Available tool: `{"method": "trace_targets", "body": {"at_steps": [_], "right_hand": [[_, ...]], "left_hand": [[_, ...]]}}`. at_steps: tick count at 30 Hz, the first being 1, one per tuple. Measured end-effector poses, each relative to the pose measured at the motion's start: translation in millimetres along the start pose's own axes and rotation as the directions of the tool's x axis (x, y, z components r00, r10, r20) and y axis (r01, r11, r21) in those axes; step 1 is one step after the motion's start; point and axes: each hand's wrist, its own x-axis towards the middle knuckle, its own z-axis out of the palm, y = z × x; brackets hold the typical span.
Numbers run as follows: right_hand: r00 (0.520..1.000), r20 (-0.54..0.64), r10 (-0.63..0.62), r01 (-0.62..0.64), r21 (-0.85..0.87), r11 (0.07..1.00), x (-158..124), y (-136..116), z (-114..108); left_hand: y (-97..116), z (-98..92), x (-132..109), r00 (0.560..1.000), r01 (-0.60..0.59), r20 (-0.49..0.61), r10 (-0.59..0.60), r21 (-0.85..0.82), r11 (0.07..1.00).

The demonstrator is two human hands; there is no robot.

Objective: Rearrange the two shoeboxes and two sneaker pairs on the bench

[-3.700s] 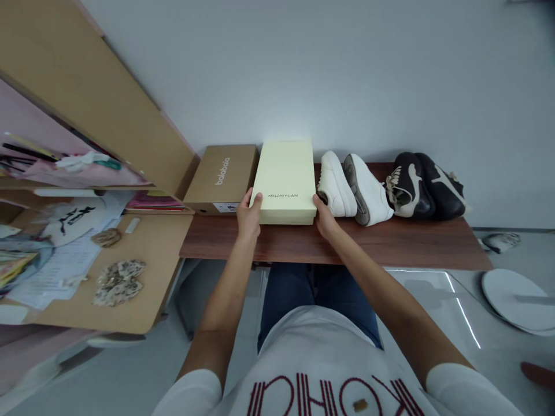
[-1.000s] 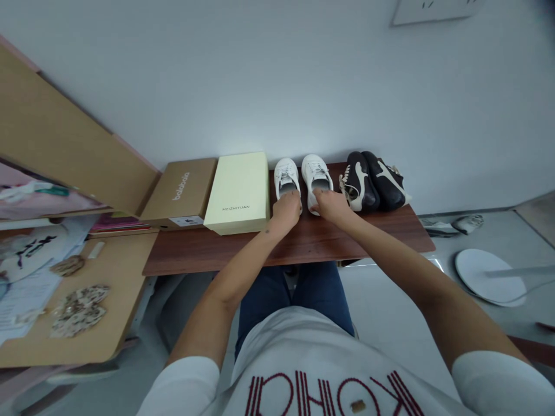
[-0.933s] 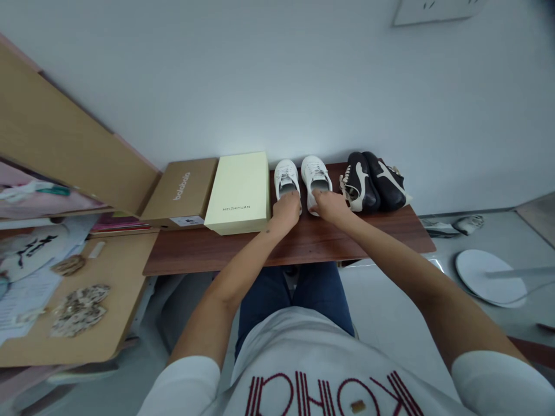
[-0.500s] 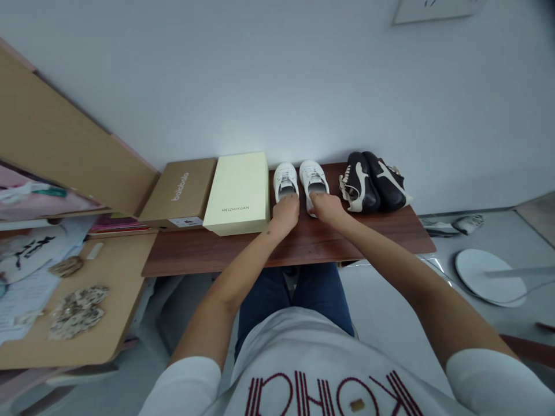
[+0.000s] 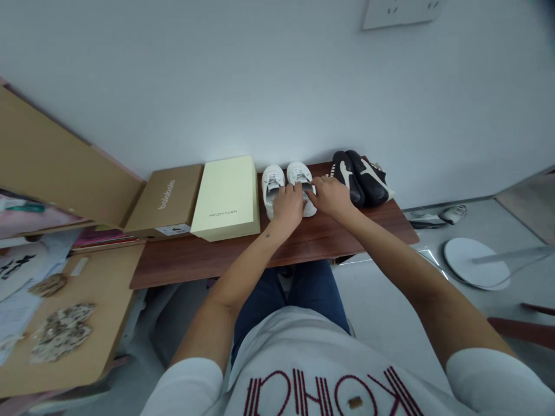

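A pair of white sneakers (image 5: 272, 180) stands upright, toes to the wall, on a dark wooden bench (image 5: 217, 254). My left hand (image 5: 287, 207) is closed on the heel of the left sneaker. My right hand (image 5: 330, 196) lies over the heel of the right sneaker, fingers curled on it. Left of the sneakers lies a pale yellow shoe box (image 5: 226, 197), closed, touching a brown cardboard shoe box (image 5: 166, 200). A pair of black and white sneakers (image 5: 361, 178) stands just right of my right hand.
A tan desk board (image 5: 104, 300) with papers and patterned cloth pieces (image 5: 60, 334) sits at the left, under slanted shelves. A white round lamp base (image 5: 474, 264) and a shoe (image 5: 437, 216) lie on the floor at the right. The wall runs right behind the bench.
My hands left the yellow box and went to the white sneakers, which now stand upright. In the last second both hands slid the pair a little toward the yellow box.
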Motion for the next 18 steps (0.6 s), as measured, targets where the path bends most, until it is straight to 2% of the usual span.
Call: {"method": "trace_targets", "body": {"at_steps": [5,9,11,14,16,18], "right_hand": [[0.994,-0.035,0.100,-0.100,0.006,0.995,-13.4,39.1,-8.6],[0.977,-0.069,0.204,-0.200,0.058,0.978,-23.9,78.6,-4.1],[0.960,-0.103,0.260,-0.249,0.109,0.962,-27.5,103.1,2.8],[0.915,-0.148,0.376,-0.349,0.179,0.920,-31.7,145.2,14.7],[0.881,-0.058,0.470,-0.447,0.230,0.865,-34.3,172.6,20.6],[0.855,0.143,0.499,-0.516,0.330,0.790,-37.3,194.3,24.3]], "left_hand": [[36.5,13.9,9.9,0.995,-0.097,-0.021,0.095,-0.122,0.988],[59.8,43.3,16.9,0.989,-0.141,-0.003,0.148,-0.306,0.942],[67.7,61.8,21.2,0.991,-0.111,0.017,0.130,-0.421,0.900],[77.1,86.9,28.4,0.996,0.003,0.072,0.045,-0.558,0.830],[82.7,99.5,33.7,0.993,0.084,0.121,-0.008,-0.640,0.764],[88.0,108.7,39.1,0.985,0.152,0.167,-0.044,-0.722,0.675]]}}
